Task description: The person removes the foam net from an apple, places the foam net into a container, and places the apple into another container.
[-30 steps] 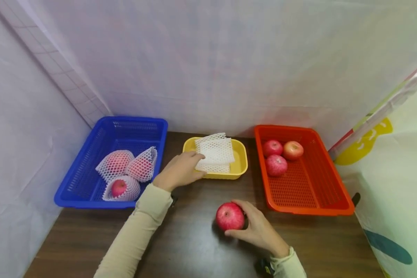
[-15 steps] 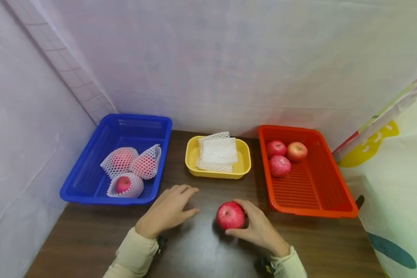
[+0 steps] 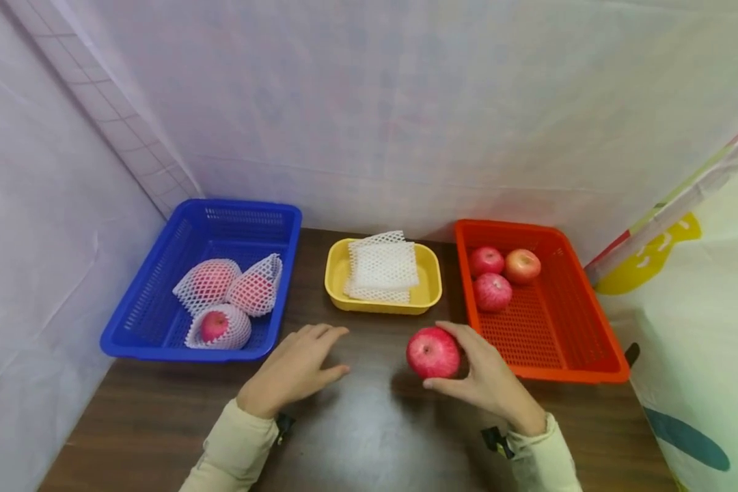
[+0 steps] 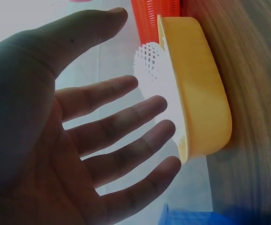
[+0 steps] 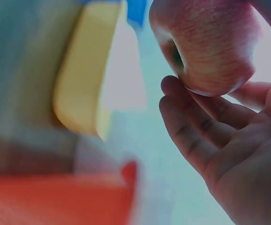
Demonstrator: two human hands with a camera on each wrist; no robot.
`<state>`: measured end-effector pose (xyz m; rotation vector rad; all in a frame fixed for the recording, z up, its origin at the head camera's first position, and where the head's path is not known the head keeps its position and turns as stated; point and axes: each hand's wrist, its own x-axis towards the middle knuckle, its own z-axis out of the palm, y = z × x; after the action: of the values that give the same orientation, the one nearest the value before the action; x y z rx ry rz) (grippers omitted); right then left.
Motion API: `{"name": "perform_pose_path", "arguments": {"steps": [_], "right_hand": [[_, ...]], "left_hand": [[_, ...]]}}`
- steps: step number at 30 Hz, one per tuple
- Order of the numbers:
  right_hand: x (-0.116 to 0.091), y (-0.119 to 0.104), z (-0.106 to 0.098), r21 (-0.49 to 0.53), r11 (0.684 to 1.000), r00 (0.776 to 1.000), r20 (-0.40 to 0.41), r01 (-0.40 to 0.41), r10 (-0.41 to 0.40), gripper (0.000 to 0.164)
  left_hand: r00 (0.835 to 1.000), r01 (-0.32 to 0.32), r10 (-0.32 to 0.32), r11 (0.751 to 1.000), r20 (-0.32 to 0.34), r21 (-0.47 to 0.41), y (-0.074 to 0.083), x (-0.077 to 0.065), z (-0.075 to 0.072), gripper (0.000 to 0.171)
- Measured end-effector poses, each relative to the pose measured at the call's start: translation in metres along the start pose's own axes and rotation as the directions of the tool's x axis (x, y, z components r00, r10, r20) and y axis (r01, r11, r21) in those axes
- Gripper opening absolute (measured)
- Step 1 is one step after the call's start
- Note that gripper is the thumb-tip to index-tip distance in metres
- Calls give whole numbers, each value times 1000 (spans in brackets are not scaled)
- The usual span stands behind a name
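A red apple (image 3: 433, 352) is gripped between the thumb and fingers of my right hand (image 3: 488, 376), over the table in front of the red basket. The right wrist view shows the same apple (image 5: 210, 44) with the fingers curled under it. My left hand (image 3: 295, 372) is over the table beside the blue basket, its fingers spread and holding nothing. In the left wrist view the left hand's fingers (image 4: 126, 126) extend toward the yellow tub (image 4: 203, 89). White foam net sleeves (image 3: 383, 266) lie stacked in the yellow tub (image 3: 432, 287) at the back middle.
At left, a blue basket (image 3: 123, 335) holds three apples in foam nets (image 3: 255, 290). The red basket (image 3: 566, 376) on the right holds three bare apples (image 3: 493, 292). White sheeting (image 3: 375, 123) hangs behind and beside the brown table (image 3: 363, 444).
My left hand has drawn back from the foam nets to the near side of the yellow tub. My right hand has carried the apple a little to the right and farther back.
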<state>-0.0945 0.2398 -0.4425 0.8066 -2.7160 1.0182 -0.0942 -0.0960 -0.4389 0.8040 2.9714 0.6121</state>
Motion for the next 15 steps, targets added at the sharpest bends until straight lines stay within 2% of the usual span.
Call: {"name": "perform_pose_path", "arguments": {"steps": [4,9,12,15], "right_hand": [[11,10,-40,-114,994,1000,-23,-4,1,88],[24,35,-86,-223,975,1000,-6,-9,8,89],[32,56,-108,-259,963,997,20,-70,78,90],[39,84,-125,-296,943,982,62,-153,179,90]], "left_hand": [[1000,13,-13,1000,10,-6,-2,0,0,61],[1000,16,-16,1000,4,-22,-5,-3,0,60],[1000,25,-24,999,14,-37,-5,-4,1,59],[999,34,-33,998,22,-46,-6,-7,1,58]]}}
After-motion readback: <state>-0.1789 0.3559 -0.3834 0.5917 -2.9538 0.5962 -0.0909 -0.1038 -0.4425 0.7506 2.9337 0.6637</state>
